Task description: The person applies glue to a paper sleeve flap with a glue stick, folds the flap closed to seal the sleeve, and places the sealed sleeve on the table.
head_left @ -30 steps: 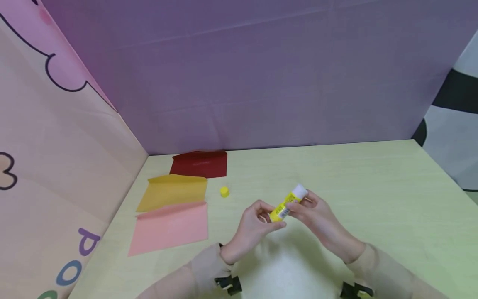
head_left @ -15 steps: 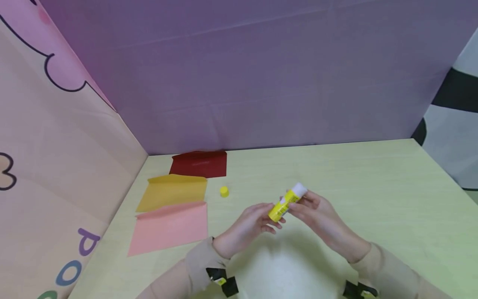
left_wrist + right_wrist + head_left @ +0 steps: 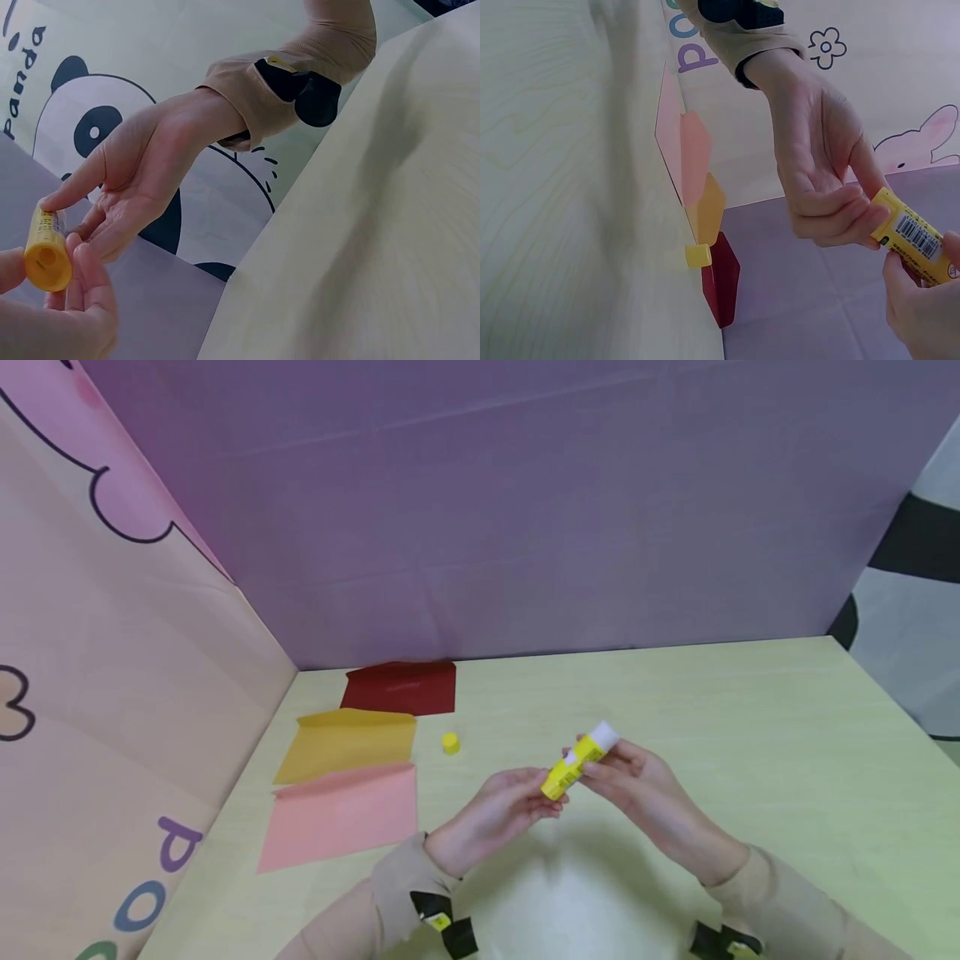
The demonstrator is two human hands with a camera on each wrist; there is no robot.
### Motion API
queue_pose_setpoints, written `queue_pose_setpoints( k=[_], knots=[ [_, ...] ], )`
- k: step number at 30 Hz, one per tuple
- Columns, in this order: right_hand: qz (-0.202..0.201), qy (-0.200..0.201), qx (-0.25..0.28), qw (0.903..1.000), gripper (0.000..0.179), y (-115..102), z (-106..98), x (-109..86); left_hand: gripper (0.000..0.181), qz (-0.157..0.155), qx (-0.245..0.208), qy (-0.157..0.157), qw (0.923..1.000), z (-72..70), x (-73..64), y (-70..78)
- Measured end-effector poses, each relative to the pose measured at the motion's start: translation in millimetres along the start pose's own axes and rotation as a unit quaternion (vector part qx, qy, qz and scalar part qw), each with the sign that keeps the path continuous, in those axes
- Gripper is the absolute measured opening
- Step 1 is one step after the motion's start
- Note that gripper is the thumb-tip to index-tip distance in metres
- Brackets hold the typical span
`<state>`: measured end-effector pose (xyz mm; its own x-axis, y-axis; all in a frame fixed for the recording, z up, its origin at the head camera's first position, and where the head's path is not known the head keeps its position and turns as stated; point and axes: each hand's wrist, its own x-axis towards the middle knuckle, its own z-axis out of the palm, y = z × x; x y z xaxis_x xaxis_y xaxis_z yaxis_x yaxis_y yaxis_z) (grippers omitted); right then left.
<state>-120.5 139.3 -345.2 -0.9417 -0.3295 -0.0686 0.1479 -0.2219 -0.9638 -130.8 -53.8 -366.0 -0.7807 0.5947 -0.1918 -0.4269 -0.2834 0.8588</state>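
Observation:
A yellow glue stick (image 3: pixel 573 767) with a white upper end is held tilted above the table between both hands. My right hand (image 3: pixel 637 789) pinches its upper part between thumb and fingers. At the lower, yellow end, my left hand (image 3: pixel 498 814) has its thumb and fingertips around the base. In the left wrist view the round bottom of the glue stick (image 3: pixel 49 259) faces the camera. The right wrist view shows its barcode label, with the left fingers (image 3: pixel 847 217) at the base. Left of the hands, the yellow cap (image 3: pixel 451 743) rests on the table.
Three envelopes with raised flaps lie in a column on the table's left side: a dark red envelope (image 3: pixel 401 689) at the back, a yellow envelope (image 3: pixel 347 747), then a pink envelope (image 3: pixel 345 822). A purple backdrop (image 3: pixel 525 527) stands behind the table (image 3: pixel 750 735), with printed panels at both sides.
My left hand has turned at the glue stick's base, its thumb moving from below to above, and the barcode has rolled out of the head view. The right hand keeps its pinch.

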Motion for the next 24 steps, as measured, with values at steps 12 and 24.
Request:
queue_pose_setpoints(
  k=[12,24],
  knots=[
    [0.015,0.039,0.011,0.9991,0.056,-2,2,-2.4,0.028,0.077,0.121,0.081,0.9863,7.5,-1.9,-0.9],
    [0.04,0.062,0.002,0.9973,0.056,1,3,-1.0,0.029,0.182,0.347,0.12,0.9122,14.5,-4.5,-4.7]
  ],
)
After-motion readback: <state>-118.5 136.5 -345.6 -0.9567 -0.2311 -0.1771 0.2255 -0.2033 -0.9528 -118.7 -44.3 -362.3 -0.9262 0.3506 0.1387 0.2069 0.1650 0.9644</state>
